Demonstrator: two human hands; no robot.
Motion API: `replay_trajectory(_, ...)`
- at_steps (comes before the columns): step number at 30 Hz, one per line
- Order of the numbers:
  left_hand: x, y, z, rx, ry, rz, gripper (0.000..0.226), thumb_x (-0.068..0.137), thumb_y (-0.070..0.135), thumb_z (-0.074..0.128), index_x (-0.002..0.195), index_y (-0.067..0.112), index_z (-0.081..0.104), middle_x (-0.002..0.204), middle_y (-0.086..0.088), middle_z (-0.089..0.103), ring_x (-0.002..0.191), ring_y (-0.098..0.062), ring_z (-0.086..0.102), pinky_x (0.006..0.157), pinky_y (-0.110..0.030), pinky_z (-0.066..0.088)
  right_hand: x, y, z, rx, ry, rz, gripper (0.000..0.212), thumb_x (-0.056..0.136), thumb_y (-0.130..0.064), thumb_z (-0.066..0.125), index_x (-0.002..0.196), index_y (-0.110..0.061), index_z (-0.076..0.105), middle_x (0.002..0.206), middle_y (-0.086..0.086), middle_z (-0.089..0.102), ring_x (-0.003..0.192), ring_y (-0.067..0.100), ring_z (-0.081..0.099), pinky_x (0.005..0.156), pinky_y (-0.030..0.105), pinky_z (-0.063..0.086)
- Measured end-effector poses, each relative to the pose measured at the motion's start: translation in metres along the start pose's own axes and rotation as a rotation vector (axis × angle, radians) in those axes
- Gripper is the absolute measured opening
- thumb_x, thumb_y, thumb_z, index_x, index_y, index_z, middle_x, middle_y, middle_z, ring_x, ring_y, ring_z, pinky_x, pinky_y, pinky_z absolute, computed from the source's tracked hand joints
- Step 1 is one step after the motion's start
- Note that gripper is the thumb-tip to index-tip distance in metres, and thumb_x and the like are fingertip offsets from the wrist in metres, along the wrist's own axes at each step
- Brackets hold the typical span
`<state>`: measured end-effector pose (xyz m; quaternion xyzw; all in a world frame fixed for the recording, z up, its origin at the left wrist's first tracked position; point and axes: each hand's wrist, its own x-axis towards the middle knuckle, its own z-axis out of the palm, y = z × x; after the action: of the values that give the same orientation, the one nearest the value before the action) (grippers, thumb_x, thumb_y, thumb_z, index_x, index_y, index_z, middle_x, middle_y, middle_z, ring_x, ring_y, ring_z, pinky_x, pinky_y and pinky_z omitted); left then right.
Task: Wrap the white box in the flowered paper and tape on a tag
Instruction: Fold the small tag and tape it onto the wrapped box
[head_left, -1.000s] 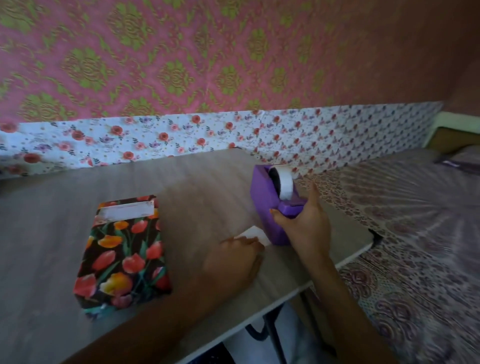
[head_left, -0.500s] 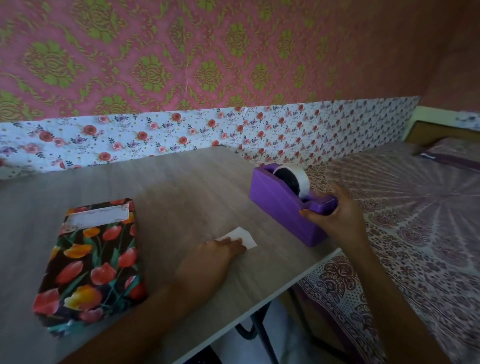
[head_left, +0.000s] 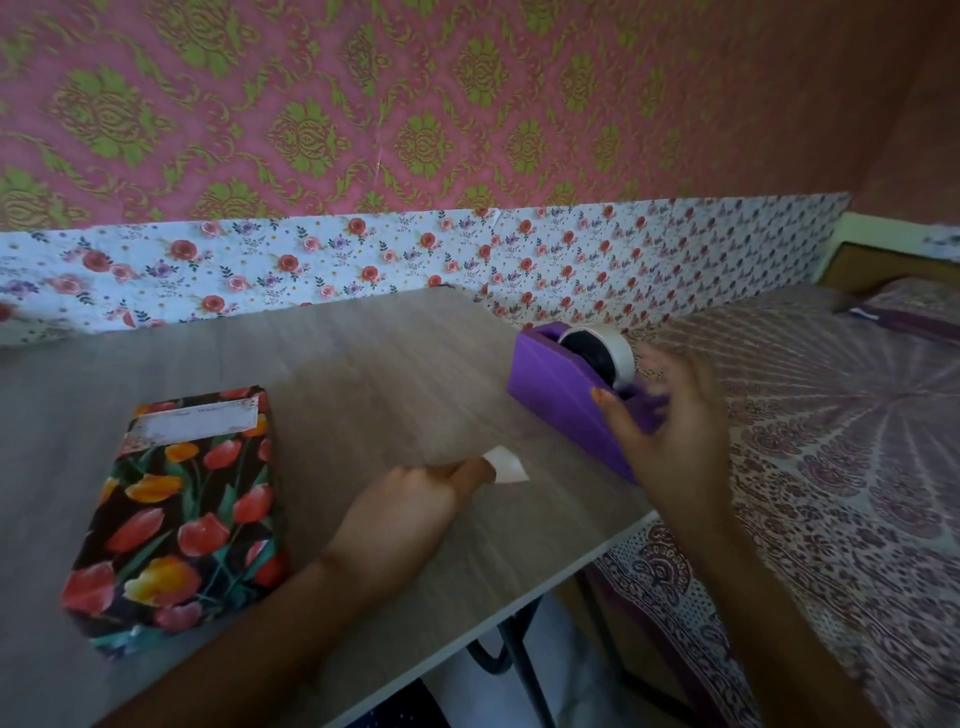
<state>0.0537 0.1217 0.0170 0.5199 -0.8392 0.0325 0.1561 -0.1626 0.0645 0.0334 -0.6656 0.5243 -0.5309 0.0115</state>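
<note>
A: On the grey table's (head_left: 389, 374) left — flat box wrapped in dark tulip paper (head_left: 176, 519), white tag (head_left: 195, 423) on top. Left hand (head_left: 405, 514) relaxed on small white slip (head_left: 506, 465).
B: Right hand (head_left: 675, 447) at purple tape dispenser (head_left: 556, 384), blurred — grip untellable. May be dragged off-edge by the pull.

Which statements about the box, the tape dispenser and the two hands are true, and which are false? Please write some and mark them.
1. The box is wrapped in flowered paper. True.
2. The tape dispenser is green. False: it is purple.
3. The left hand touches a small white piece on the table. True.
4. The right hand rests on the box. False: it is at the tape dispenser.
5. A white tag lies on the box. True.
</note>
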Motion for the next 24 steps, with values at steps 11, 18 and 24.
replay_trajectory(11,-0.045,-0.024,-0.042,0.079,0.311,-0.040,0.027,0.080,0.034,0.052,0.096,0.022,0.071,0.104,-0.001,0.072,0.087,-0.018,0.071,0.061,-0.025,0.055,-0.019,-0.076,0.058,0.700,-0.556,0.401,0.022,0.082,0.008,0.061,0.078,-0.014,0.059,0.045,-0.002,0.059,0.038,0.004,0.051,0.041,0.016,0.042)
replay_trajectory(18,-0.102,-0.090,-0.063,-0.334,0.579,-0.616,0.048,0.079,0.045,0.052,0.125,0.031,0.055,0.136,0.005,0.051,0.119,-0.012,0.051,0.096,-0.029,0.040,-0.038,-0.107,0.098,0.609,-0.582,0.309,0.047,0.082,0.012,0.052,0.055,-0.024,0.068,0.056,0.000,0.064,0.046,0.006,0.055,0.056,0.018,0.047)
replay_trajectory(24,-0.145,-0.115,-0.071,-1.101,0.441,-1.046,0.085,0.066,0.039,0.079,0.138,0.015,0.041,0.140,-0.004,0.047,0.120,-0.019,0.052,0.094,-0.030,0.045,-0.053,-0.142,0.136,1.191,-0.662,0.953,0.020,0.084,0.006,0.055,0.101,0.000,0.064,0.098,0.011,0.066,0.084,0.017,0.064,0.074,0.026,0.054)
